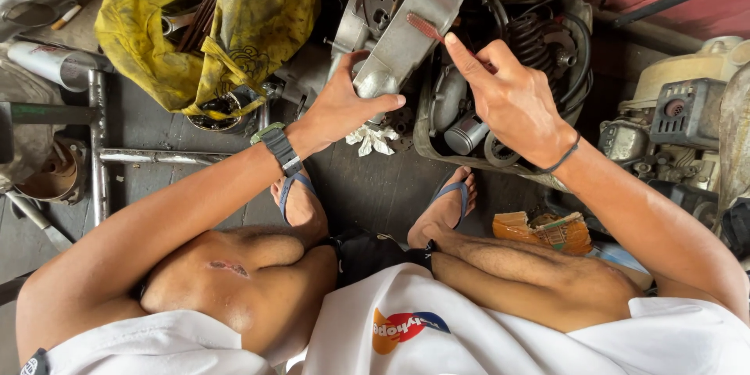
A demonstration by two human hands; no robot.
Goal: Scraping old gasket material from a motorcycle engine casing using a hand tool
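My left hand (344, 105) grips the lower end of a long grey metal engine cover (410, 27), held up over the floor. My right hand (508, 98) pinches a small red-headed brush (426, 27) whose bristles rest against the cover's upper face. A watch sits on my left wrist and a dark band on my right. Under both hands stands a shallow basin (426, 144) holding engine parts, a coiled spring and a small cylinder.
A yellow stained cloth bag (226, 19) with tools lies at the upper left. A metal frame (98, 148) runs along the left. An engine block (687, 113) sits at the right. An orange packet (543, 230) lies by my right foot.
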